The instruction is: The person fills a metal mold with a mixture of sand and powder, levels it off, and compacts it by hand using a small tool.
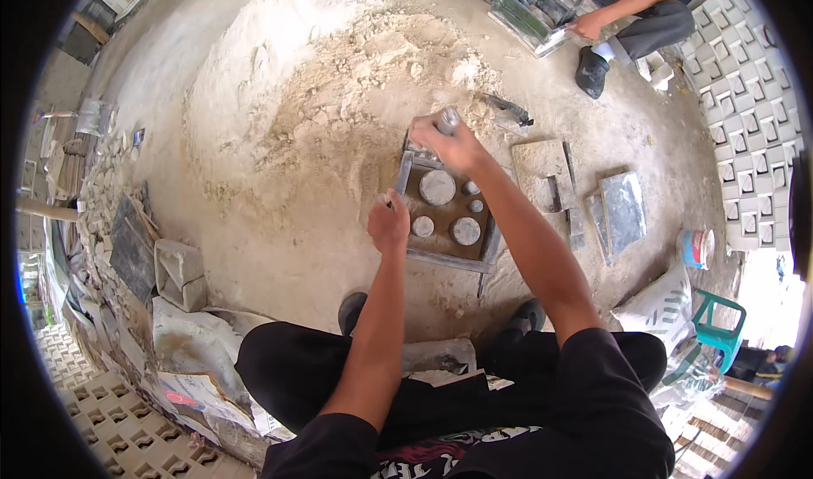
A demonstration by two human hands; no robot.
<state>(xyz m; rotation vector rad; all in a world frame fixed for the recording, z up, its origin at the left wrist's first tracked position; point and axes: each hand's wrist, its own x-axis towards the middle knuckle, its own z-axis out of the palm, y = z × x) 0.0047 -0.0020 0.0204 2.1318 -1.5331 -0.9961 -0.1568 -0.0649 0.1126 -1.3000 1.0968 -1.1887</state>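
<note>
On the floor before me lies a square mould frame (447,262) with brown, packed-looking material inside. Several pale round discs stand in it, the largest disc (437,188) near its far left part. My right hand (453,149) is closed round a short grey cylinder (448,121) over the frame's far edge. At the frame's left side my left hand (389,225) is closed, its thumb uppermost. What it grips is hidden; a narrow grey strip (405,174) runs just beyond it along the frame.
A broad heap of pale powder (339,81) spreads beyond the frame. A trowel (508,113), a sandy board (538,161) and grey plates (622,206) lie to the right. At far right a co-worker's hand (586,25) is at another mould box (529,22). A concrete block (179,276) stands left.
</note>
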